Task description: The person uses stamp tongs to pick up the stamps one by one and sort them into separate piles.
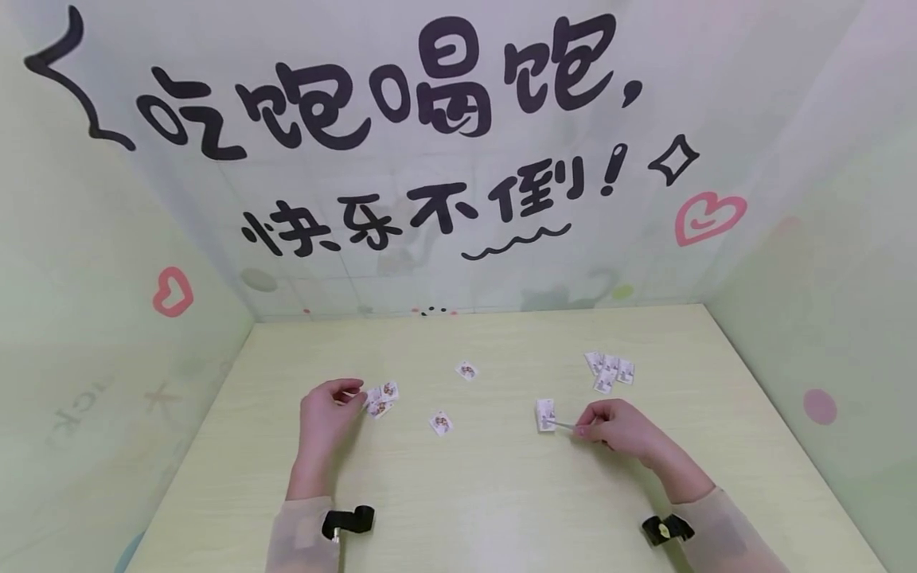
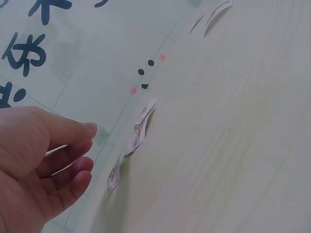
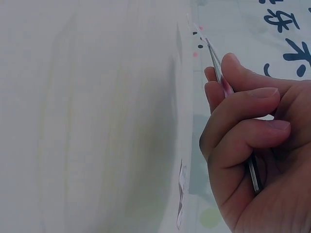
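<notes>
My left hand (image 1: 331,406) is beside a cluster of small printed paper pieces (image 1: 380,408) on the left of the table, fingertips right at their edge. In the left wrist view its thumb and fingers (image 2: 70,170) are loosely bent with nothing visible between them. My right hand (image 1: 619,430) grips a pair of slim metal tweezers (image 3: 255,174), their shaft running out between thumb and fingers. In the head view the tweezers (image 1: 564,426) point left, their tips over a white printed paper piece (image 1: 545,407).
Two single printed pieces, one farther back (image 1: 467,370) and one nearer (image 1: 441,422), lie between the hands. At the back right is a group of several similar pieces (image 1: 609,370). Printed walls (image 1: 430,278) enclose the pale wooden table (image 1: 466,501) at the back and sides.
</notes>
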`<state>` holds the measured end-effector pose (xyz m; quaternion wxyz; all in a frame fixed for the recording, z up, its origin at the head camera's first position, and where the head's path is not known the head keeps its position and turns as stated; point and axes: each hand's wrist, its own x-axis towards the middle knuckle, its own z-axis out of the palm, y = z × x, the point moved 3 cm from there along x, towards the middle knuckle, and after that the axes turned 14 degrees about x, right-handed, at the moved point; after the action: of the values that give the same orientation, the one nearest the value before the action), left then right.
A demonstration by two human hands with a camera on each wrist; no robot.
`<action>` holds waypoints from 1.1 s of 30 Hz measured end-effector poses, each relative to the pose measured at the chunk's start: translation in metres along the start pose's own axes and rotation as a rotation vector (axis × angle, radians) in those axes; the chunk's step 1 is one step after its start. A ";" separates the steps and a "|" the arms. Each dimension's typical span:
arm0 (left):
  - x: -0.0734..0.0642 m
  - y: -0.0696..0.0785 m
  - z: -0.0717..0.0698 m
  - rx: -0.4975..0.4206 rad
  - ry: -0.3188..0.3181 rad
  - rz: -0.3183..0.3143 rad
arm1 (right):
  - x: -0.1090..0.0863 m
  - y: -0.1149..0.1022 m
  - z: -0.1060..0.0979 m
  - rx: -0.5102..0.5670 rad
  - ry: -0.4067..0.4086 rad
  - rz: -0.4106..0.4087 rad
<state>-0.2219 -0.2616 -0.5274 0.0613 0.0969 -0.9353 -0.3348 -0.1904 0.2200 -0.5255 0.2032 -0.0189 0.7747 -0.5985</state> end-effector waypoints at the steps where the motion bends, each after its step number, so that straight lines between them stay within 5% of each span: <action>1: 0.000 -0.001 0.002 0.001 -0.006 -0.001 | 0.000 0.000 -0.001 -0.005 0.004 0.002; 14: 0.006 -0.005 0.020 0.073 -0.049 0.035 | -0.004 -0.001 -0.010 0.040 -0.003 0.011; 33: 0.008 -0.008 0.026 0.103 -0.074 0.018 | -0.008 -0.001 -0.013 0.057 -0.024 0.010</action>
<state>-0.2332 -0.2532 -0.5520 0.0245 0.0791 -0.9537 -0.2893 -0.1875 0.2335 -0.5198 0.2161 -0.0163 0.7549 -0.6190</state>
